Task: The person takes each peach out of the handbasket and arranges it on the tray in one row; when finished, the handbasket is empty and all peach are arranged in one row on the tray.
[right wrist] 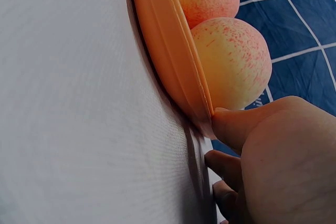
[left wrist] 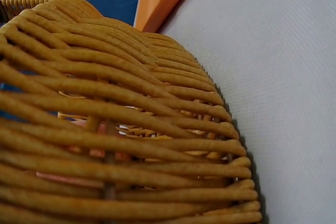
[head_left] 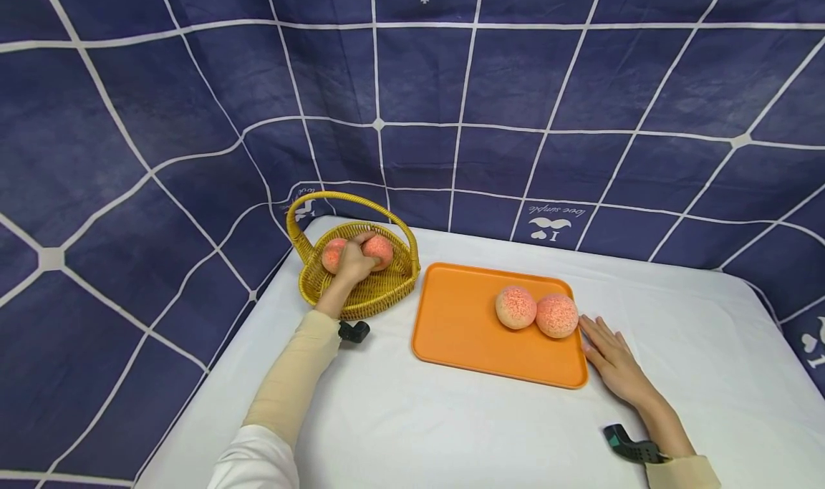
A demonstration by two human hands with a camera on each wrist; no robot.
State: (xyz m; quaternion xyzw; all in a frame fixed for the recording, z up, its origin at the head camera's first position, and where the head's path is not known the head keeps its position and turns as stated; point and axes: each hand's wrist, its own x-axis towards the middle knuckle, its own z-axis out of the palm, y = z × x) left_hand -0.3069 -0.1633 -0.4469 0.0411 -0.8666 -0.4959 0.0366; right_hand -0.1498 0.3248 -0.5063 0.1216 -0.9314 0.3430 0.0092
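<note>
Inside a yellow wicker basket (head_left: 385, 301), my left hand (head_left: 353, 263) holds a pink peach (head_left: 383, 251), fingers and thumb spread around its near side. A second peach (head_left: 331, 255) lies just left of that hand. The left wrist view shows mostly the basket's woven wall (left wrist: 126, 129), hiding the hand. On the orange tray (head_left: 460, 331), two more peaches (head_left: 515, 307) (head_left: 557, 316) sit side by side near the right end. My right hand (head_left: 615, 364) rests beside the tray's right edge with extended fingers, its thumb (right wrist: 233, 127) touching the rim.
A white cloth (head_left: 483, 432) covers the table. The basket's tall arched handle (head_left: 351, 197) rises over its opening. Behind and to the left hangs a dark blue curtain (head_left: 419, 160) with white grid lines. The tray stands close to the basket's right side.
</note>
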